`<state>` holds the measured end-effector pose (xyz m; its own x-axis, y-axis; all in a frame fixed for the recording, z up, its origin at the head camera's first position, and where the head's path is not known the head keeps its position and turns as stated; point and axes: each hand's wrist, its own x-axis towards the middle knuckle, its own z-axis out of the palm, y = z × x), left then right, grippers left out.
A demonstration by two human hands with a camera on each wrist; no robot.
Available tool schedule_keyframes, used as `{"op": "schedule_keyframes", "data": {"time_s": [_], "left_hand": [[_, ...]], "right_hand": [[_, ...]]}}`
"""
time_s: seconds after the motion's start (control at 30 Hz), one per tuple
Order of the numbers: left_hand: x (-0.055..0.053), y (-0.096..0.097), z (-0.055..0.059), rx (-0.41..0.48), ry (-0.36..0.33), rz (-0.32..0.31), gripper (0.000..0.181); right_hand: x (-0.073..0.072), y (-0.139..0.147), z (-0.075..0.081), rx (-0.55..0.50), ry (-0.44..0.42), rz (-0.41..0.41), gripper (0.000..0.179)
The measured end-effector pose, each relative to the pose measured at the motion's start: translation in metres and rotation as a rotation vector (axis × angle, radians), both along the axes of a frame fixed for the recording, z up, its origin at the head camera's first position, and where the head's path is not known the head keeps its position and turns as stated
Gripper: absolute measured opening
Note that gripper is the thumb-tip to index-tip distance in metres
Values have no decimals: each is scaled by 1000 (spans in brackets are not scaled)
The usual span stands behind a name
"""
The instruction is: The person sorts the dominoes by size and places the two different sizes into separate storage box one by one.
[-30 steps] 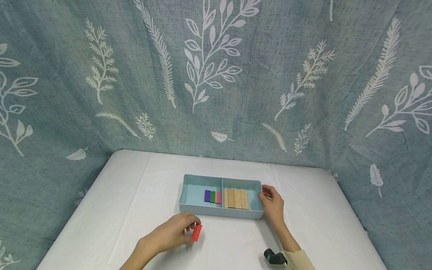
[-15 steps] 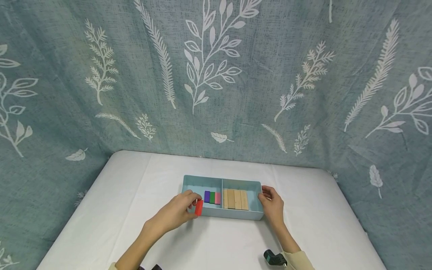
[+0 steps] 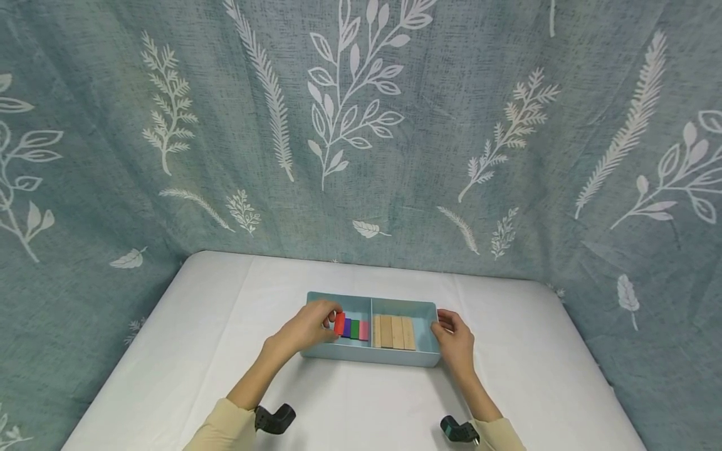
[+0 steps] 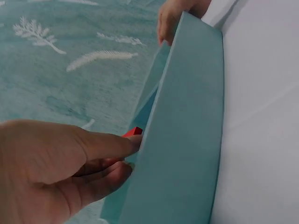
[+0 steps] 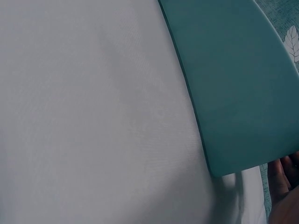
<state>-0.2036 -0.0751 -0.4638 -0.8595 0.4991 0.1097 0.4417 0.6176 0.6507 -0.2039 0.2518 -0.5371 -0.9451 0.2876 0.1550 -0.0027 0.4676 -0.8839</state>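
My left hand (image 3: 310, 324) pinches a red block (image 3: 339, 323) between thumb and fingers, inside the left compartment of a light blue divided box (image 3: 369, 356). Directly right of the red block, a purple block (image 3: 347, 328), a green block (image 3: 355, 329) and a pink block (image 3: 363, 331) stand in a row reaching the divider. In the left wrist view, only the tip of the red block (image 4: 135, 131) shows above the box's front wall (image 4: 182, 116). At the box's right end, my right hand (image 3: 458, 344) holds the rim; in the right wrist view its fingers (image 5: 279, 179) are partly cut off.
Several plain wooden blocks (image 3: 397, 332) lie side by side in the right compartment. The box stands on a white-covered table (image 3: 361, 407). A leaf-patterned curtain (image 3: 361, 125) hangs behind and at the sides. Black wrist cameras (image 3: 275, 418) are strapped near both sleeves.
My left hand has carried the red block from in front of the box, up over the front wall and down beside the purple block. The right hand and box have stayed put.
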Motion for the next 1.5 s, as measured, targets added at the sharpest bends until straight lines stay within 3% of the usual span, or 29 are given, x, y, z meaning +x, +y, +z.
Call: {"op": "schedule_keyframes", "data": {"time_s": [0.33,0.73,0.97,1.5], "left_hand": [[-25,9,-18,-102,-40,55,42],[-37,23,-28,-229,-50,186,29],[-36,29,-29,-264,-83,207,27],[-35,30,-29,-276,-112,201,43]], "right_hand": [[1,0,1,13,-1,4,35],[1,-1,4,11,-9,-5,35],[1,-2,5,4,-18,0,36],[1,-2,4,-9,-20,-8,36]]}}
